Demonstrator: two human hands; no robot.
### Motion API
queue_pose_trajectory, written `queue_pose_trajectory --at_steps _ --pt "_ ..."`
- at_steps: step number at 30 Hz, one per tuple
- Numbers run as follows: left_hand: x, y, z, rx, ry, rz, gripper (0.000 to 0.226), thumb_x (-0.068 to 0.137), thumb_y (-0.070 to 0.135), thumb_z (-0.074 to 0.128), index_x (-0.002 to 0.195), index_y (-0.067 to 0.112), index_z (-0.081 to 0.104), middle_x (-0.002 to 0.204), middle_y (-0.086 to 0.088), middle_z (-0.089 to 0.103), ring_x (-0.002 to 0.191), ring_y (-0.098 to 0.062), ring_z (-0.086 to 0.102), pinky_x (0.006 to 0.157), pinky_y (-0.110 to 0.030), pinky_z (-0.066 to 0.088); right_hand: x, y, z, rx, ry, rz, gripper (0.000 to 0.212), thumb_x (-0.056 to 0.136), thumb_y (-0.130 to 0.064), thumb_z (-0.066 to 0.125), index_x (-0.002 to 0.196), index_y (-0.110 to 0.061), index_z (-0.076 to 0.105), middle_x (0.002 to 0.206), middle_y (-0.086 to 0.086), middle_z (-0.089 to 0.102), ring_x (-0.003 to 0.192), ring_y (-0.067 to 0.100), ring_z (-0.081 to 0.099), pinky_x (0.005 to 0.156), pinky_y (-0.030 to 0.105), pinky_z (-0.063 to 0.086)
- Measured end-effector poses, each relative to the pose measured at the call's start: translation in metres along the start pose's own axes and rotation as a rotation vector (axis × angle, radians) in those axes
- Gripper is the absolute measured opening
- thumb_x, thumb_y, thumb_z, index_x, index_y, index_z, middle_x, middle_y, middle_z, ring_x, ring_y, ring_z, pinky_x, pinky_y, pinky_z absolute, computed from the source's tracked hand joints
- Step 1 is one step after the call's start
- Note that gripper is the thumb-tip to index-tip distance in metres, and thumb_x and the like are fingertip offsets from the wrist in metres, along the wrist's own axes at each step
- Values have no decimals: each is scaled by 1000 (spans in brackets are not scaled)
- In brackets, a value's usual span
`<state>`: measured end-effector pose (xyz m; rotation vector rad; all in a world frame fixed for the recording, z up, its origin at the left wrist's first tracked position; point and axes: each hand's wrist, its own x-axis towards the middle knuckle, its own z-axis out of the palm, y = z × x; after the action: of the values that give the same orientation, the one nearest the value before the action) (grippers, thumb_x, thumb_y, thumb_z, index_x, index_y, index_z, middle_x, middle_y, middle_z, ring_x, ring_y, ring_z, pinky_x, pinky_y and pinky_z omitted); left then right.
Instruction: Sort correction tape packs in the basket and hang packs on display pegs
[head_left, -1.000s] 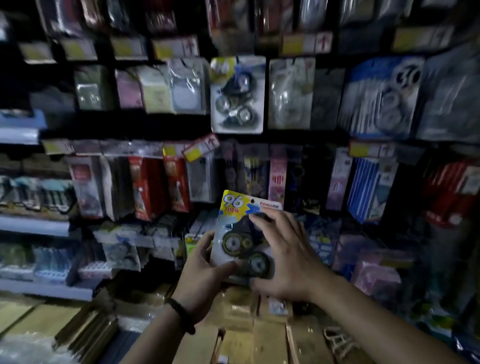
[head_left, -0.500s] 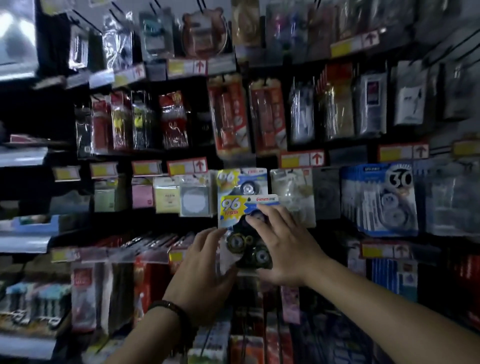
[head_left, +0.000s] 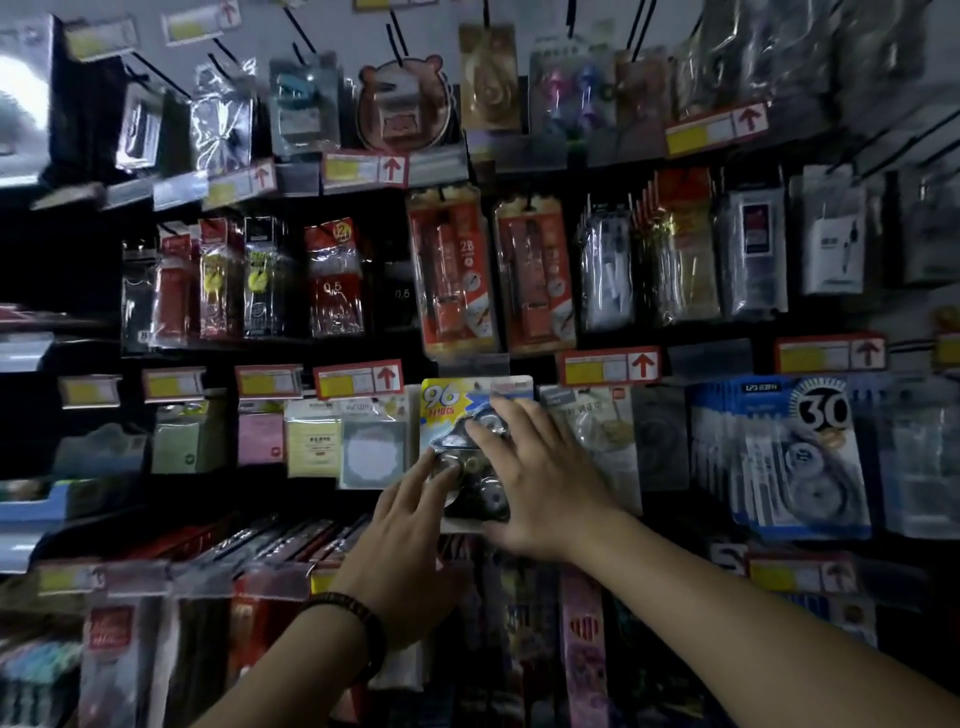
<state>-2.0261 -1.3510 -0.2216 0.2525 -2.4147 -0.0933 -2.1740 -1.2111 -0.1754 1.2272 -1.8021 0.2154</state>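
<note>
Hands both on pack (head_left: 448, 415). Left hand (head_left: 410, 525) flat, fingertips touching its lower left. Right hand (head_left: 540, 483) grips its front, thumb beneath. I see pack mid row, just right of notepad (head_left: 371, 452).

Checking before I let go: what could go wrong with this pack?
The peg is hidden behind the correction tape pack, so its hole may miss and the pack could drop once the right hand and left hand release. The neighbouring packs sit close on both sides and could get knocked.
</note>
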Motion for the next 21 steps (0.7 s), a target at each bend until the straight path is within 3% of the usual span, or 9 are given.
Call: queue_pose_trajectory --at_steps 4,7,9,14,18,21 --pt "6 -1 4 -30 23 13 112 89 42 81 167 39 1 174 19 -21 164 -13 -10 131 -36 21 4 -2 -20 22 -43 21 116 67 -92 43 158 -20 40 156 11 36 146 33 29 119 53 33" --pt "8 1 5 -50 66 37 103 92 43 77 166 38 6 174 16 -14 164 -14 -7 126 -28 7 10 -2 -31 27 -72 23 112 66 -83 62 158 -25 36 158 8 34 148 30 25 122 51 29" --pt "6 2 5 -59 60 38 97 94 44 75 165 37 10 174 13 -10 163 -16 -3 125 -27 10 10 -4 -32 -4 -94 12 111 68 -79 68 158 -24 34 160 11 31 149 32 22 122 51 27" --pt "-2 6 6 -71 -24 -23 91 95 42 74 165 39 14 176 10 -13 165 -24 1 131 -42 23 -2 -11 -25 -30 -148 35 108 81 -67 70 165 -23 18 172 16 7 157 37 8 126 57 20" --pt "-2 10 0 -56 -49 -55 92 94 44 75 164 38 16 177 5 -12 165 -27 1 130 -43 26 -13 -11 -29 80 -122 26 88 89 -53 68 162 -21 31 175 16 4 160 35 5 129 55 17" --pt "-1 15 -4 -32 -18 -49 93 93 48 74 164 37 16 178 1 -10 166 -28 -3 131 -45 24 -21 -6 -30 159 -114 22 77 91 -49 66 157 -19 41 174 16 13 160 34 11 129 54 20"
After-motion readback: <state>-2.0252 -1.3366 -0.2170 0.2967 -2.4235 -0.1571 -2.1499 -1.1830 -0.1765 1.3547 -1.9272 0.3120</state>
